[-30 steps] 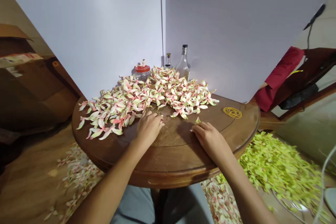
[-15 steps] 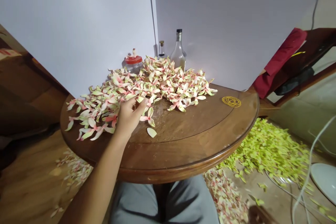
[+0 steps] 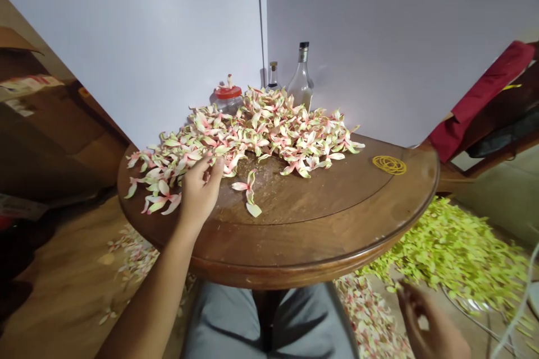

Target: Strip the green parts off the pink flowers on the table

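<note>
A heap of pink and pale green flowers (image 3: pixel 261 129) covers the back and left of the round wooden table (image 3: pixel 303 235). My left hand (image 3: pixel 200 188) is over the heap's near left edge, thumb and fingers curled towards a flower; whether it grips one is hidden. Just right of it, a single flower (image 3: pixel 249 188) lies on bare wood, touching a pale petal (image 3: pixel 253 209). My right hand (image 3: pixel 429 320) is low at the right, beside the table and above the floor, blurred, with its fingers curled; I cannot make out anything in it.
Behind the heap stand a red-lidded jar (image 3: pixel 228 98) and two glass bottles (image 3: pixel 301 81). Yellow rubber bands (image 3: pixel 389 165) lie at the table's right. Yellow-green flowers (image 3: pixel 458 241) and pinkish ones (image 3: pixel 370 314) are piled on the floor. A cable (image 3: pixel 516 314) runs at lower right.
The view has shifted, moving the table rightwards in the picture. My right hand has come into view at lower right. The single flower has turned and now touches the pale petal.
</note>
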Motion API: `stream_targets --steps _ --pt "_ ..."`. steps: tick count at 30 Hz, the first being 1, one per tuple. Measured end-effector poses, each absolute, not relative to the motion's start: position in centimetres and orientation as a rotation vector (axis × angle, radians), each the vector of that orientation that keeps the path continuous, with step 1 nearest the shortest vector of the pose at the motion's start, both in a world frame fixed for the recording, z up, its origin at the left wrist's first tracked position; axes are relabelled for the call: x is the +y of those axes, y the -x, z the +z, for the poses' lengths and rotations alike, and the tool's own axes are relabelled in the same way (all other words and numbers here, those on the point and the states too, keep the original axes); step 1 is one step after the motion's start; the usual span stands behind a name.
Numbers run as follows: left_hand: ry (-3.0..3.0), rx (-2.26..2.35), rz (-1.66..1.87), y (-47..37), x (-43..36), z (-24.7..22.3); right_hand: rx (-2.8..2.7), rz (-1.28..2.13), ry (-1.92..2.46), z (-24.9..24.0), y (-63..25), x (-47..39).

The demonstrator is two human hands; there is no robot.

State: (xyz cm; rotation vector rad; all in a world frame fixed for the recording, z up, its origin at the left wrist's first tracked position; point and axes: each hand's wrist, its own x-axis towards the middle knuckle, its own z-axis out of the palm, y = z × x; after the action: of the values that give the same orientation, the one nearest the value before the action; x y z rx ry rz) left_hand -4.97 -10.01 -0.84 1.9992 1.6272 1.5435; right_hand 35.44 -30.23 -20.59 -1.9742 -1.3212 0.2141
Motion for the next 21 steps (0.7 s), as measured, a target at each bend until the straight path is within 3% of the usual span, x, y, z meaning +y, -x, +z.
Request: stream_targets --steps 3,8,16,21 --pt "-2.282 1.615 1.311 5.2 -9.2 -0.5 -1.475 -0.054 1.678 -11.1 -31.4 -24.3" --pt "-2.568 1.486 1.225 5.0 -8.0 -0.2 -2.041 0.079 1.198 -0.1 -22.8 -12.1" --pt "-2.685 1.414 1.429 4.9 -5.1 3.0 -2.637 0.476 0.672 0.0 -16.9 -2.9" --pt "-2.765 1.221 1.236 2.5 -1.5 4.1 -2.604 0.56 0.602 -1.7 -16.7 -2.6"
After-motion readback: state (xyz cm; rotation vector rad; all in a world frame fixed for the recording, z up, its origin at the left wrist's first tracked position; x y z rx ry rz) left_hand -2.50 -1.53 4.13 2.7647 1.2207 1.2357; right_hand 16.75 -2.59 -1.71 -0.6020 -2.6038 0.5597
